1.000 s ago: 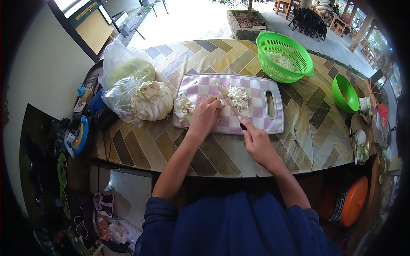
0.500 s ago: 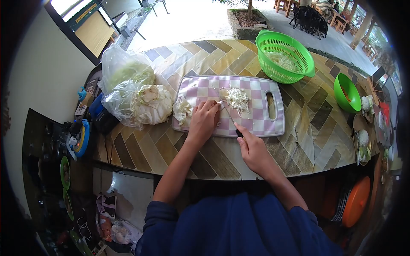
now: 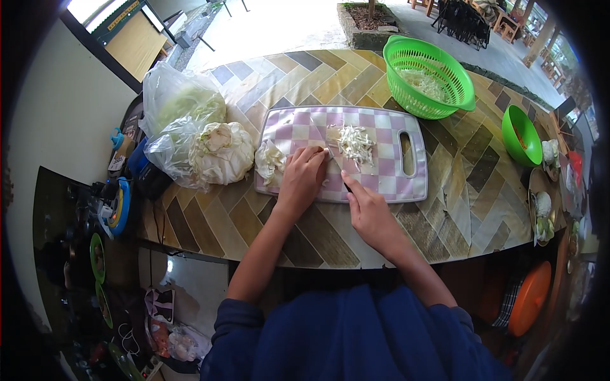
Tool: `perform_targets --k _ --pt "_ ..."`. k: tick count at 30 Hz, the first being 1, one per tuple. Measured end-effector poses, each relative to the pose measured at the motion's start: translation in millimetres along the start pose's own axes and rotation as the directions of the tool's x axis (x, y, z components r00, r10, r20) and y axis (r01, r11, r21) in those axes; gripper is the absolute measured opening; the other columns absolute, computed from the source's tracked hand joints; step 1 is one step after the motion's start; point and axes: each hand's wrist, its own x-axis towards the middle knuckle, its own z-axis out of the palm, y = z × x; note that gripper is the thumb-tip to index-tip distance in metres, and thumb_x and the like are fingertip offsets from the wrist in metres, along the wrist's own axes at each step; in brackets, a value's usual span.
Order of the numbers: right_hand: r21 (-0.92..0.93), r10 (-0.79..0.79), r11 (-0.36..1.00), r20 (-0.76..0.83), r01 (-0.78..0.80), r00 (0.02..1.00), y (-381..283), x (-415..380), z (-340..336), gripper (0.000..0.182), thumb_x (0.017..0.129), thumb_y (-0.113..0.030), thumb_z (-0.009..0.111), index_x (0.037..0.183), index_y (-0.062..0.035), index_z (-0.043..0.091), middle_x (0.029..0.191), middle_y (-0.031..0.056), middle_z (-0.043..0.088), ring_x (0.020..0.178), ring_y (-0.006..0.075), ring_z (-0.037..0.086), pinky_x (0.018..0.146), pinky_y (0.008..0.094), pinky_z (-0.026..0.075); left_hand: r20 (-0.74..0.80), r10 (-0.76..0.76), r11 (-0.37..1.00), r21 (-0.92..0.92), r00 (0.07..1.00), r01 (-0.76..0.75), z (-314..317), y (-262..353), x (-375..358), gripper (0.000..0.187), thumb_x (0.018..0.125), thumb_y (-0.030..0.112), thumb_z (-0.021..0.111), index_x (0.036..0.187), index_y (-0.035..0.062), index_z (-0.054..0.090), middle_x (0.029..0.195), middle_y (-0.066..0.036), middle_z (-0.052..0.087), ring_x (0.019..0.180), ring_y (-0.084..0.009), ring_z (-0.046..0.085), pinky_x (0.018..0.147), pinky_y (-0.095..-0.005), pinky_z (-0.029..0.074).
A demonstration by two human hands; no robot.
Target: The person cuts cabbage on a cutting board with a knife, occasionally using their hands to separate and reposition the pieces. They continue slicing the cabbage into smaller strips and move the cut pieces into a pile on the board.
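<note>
A counter with a herringbone pattern (image 3: 438, 235) spreads out beneath your hands, a pale wall (image 3: 57, 101) rising off to their left and a green strainer (image 3: 429, 77) of pale shreds standing beyond them to the right. On the checkered cutting board (image 3: 381, 178), your left hand (image 3: 302, 178) has its fingers bent and drawn together, pinning a small pale piece (image 3: 327, 152), while your right hand (image 3: 368, 213) is closed round the knife's dark handle (image 3: 347, 187). Shredded cabbage (image 3: 356, 145) lies just past your right hand, and the cabbage head (image 3: 222, 152) sits left of your left hand, against a plastic bag (image 3: 178, 114).
</note>
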Motion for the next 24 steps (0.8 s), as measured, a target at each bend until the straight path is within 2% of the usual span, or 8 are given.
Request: perform_targets --k 6,9,12,15,18,21,24 --pt "-0.182 0.012 0.983 0.025 -0.007 1.0 0 -9 -2 0.044 0.099 -0.014 0.045 0.143 -0.0087 0.043 0.087 0.0244 0.06 0.081 0.0446 0.062 0.073 0.0512 0.049 -0.04 0.013 0.999 -0.045 0.999 -0.014 1 -4 -2 0.025 0.085 0.005 0.06 0.108 -0.0021 0.066 0.114 -0.015 0.066 0.109 -0.033 0.059 0.096 -0.0424 0.045" --pt "-0.136 0.015 0.991 0.016 -0.013 1.0 2 -16 -15 0.044 0.099 -0.013 0.046 0.142 -0.0079 0.043 0.09 0.0244 0.061 0.083 0.0451 0.061 0.075 0.0508 0.048 -0.044 0.024 0.999 -0.04 0.999 -0.025 1 -4 -3 0.024 0.086 0.005 0.059 0.108 -0.0018 0.066 0.114 -0.014 0.066 0.111 -0.0326 0.059 0.097 -0.0419 0.045" --pt "0.023 -0.034 0.999 0.008 0.034 0.999 7 -12 -21 0.044 0.099 -0.011 0.046 0.142 -0.0073 0.043 0.095 0.0248 0.062 0.087 0.046 0.06 0.078 0.0502 0.048 -0.033 0.023 0.999 -0.033 0.999 -0.024 3 -4 -3 0.023 0.087 0.006 0.059 0.108 -0.0016 0.066 0.114 -0.014 0.066 0.111 -0.0324 0.059 0.098 -0.0419 0.044" --pt "0.058 0.015 0.998 0.058 -0.018 0.998 -4 -18 -22 0.042 0.099 -0.007 0.047 0.141 -0.0071 0.044 0.107 0.0284 0.063 0.098 0.0464 0.06 0.084 0.0464 0.047 -0.044 0.02 0.999 -0.03 0.999 -0.021 4 -4 -3 0.023 0.087 0.006 0.058 0.108 -0.0017 0.066 0.114 -0.014 0.066 0.111 -0.0328 0.059 0.098 -0.042 0.044" --pt "0.036 -0.041 0.999 0.017 0.04 0.999 -3 -21 -19 0.043 0.098 -0.007 0.048 0.141 -0.0077 0.044 0.107 0.0276 0.063 0.097 0.0463 0.06 0.084 0.0472 0.047 -0.044 0.026 0.998 -0.048 0.999 -0.028 3 -5 -3 0.023 0.087 0.006 0.058 0.107 -0.0026 0.066 0.114 -0.015 0.066 0.111 -0.0337 0.059 0.098 -0.0424 0.044" --pt "-0.078 0.018 0.997 0.067 -0.012 0.998 -7 -23 -18 0.046 0.098 -0.007 0.048 0.143 -0.0096 0.043 0.102 0.0262 0.061 0.091 0.0449 0.061 0.08 0.0479 0.049 -0.049 0.024 0.999 -0.024 0.999 -0.025 5 -8 -3 0.021 0.091 0.01 0.057 0.107 -0.0008 0.066 0.114 -0.012 0.066 0.112 -0.03 0.058 0.097 -0.0414 0.042" --pt "-0.243 0.085 0.968 0.104 -0.058 0.991 -12 -15 -8 0.048 0.097 -0.008 0.048 0.145 -0.0108 0.042 0.094 0.0237 0.059 0.084 0.043 0.062 0.075 0.048 0.05 -0.05 0.003 1.0 -0.031 0.999 -0.005 8 -10 -3 0.022 0.089 0.009 0.058 0.107 -0.0015 0.066 0.113 -0.014 0.066 0.111 -0.0315 0.058 0.097 -0.0416 0.043"
